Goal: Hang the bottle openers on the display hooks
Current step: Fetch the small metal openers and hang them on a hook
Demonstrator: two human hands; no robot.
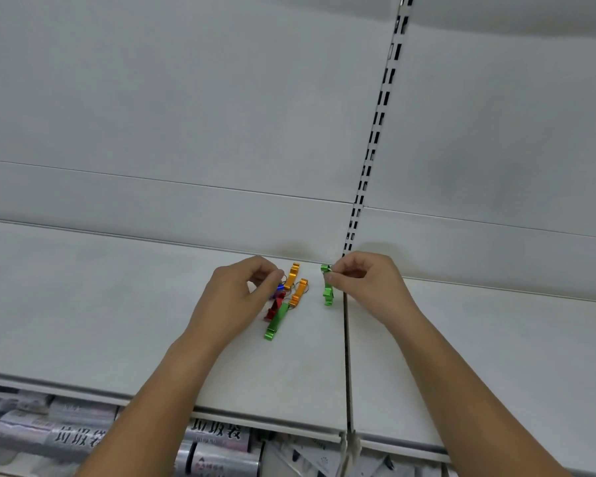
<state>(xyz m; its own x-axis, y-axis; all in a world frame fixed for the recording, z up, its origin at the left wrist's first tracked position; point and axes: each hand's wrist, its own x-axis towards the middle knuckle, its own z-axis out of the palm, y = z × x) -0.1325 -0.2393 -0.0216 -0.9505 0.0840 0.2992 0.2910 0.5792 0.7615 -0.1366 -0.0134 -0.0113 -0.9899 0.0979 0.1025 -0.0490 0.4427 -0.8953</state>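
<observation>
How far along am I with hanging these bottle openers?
Nothing looks hung yet. The right hand pinches one green opener; the left hand is at the pile of coloured openers lying on the shelf. All of them remain to hang.

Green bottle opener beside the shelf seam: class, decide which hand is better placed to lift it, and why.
Right. The right hand pinches the green bottle opener; the left hand sits at the pile.

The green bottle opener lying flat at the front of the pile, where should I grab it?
I'd pinch the flat green opener across its narrow sides at the near end, from above and the front. That end juts clear; the far end lies against the red opener, close to the left hand. The right hand pinches the other green opener.
</observation>
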